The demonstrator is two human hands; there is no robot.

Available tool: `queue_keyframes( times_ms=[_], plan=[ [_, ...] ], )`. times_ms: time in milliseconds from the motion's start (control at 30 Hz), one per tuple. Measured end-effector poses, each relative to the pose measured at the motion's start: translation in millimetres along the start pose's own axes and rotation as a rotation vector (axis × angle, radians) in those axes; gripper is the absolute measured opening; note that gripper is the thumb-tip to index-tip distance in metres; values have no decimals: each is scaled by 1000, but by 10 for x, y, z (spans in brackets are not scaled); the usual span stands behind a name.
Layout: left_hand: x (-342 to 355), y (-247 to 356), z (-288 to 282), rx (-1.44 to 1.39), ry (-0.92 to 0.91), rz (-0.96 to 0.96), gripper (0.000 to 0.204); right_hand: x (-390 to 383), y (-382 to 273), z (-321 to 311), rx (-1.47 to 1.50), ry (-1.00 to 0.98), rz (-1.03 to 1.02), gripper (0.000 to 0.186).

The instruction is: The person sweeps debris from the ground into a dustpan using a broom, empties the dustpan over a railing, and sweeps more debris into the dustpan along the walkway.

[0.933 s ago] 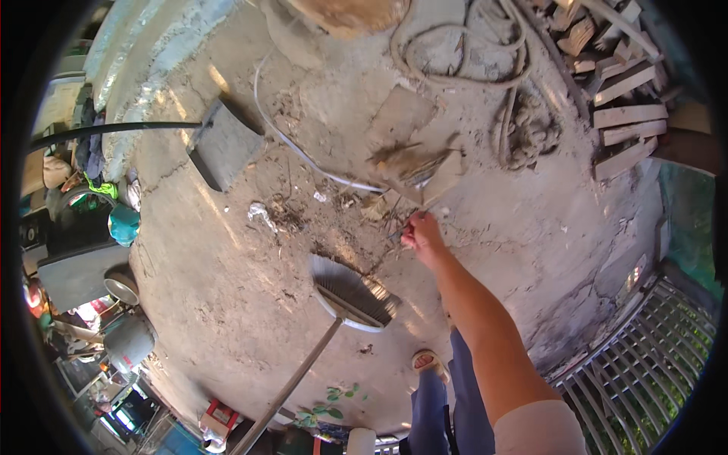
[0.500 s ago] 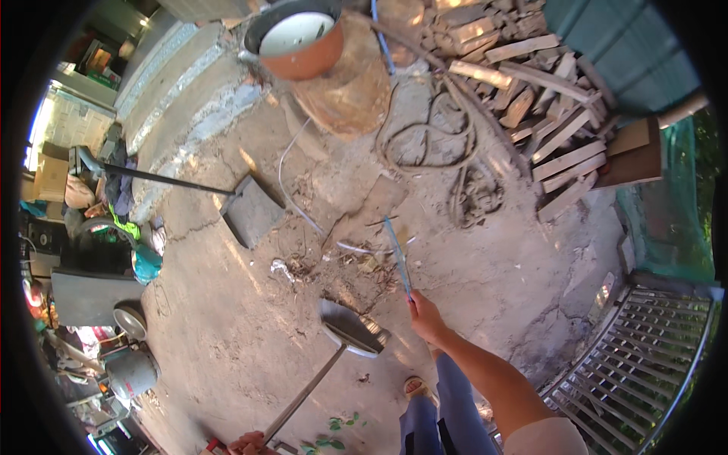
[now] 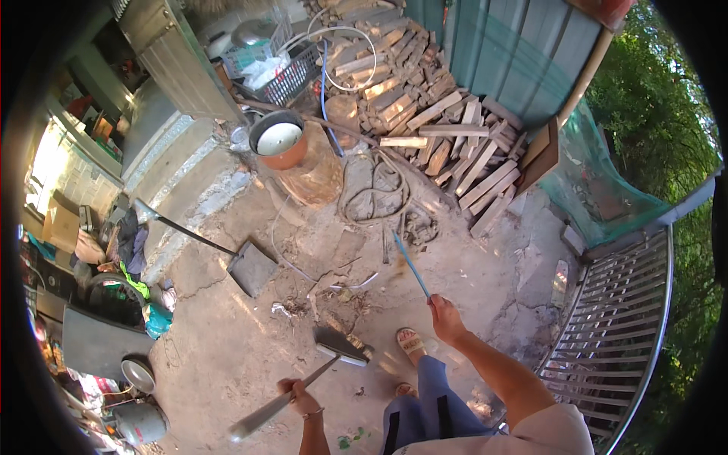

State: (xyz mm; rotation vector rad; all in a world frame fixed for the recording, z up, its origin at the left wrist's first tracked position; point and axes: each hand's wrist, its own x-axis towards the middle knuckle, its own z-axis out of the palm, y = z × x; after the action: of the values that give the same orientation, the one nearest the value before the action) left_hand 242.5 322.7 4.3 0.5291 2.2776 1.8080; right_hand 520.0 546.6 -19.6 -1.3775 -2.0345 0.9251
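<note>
Swung thin blue stick [image 3: 410, 263], pinched in right hand [image 3: 447, 318], farther right of long-poled dark-bristled broom [image 3: 337, 341], clasped in left hand [image 3: 299, 396], leaving neither free.

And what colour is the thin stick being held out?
The stick is blue, seen best in the head view.

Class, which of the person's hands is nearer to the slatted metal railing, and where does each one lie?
Right. The right hand is left of the slatted metal railing, gripping a thin blue stick; the left hand is farther left, on the broom handle.
</note>
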Motion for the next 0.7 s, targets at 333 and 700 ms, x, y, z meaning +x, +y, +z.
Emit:
queue_keyframes(
  times_ms=[333,700],
  plan=[
    [-46,1055,250,36,-300,377,56,-976,-1374,-614,249,-61,-68,8],
    [-81,1166,509,-172,-448,168,38,-1338,-2111,-972,284,-217,-402,14]
  ],
)
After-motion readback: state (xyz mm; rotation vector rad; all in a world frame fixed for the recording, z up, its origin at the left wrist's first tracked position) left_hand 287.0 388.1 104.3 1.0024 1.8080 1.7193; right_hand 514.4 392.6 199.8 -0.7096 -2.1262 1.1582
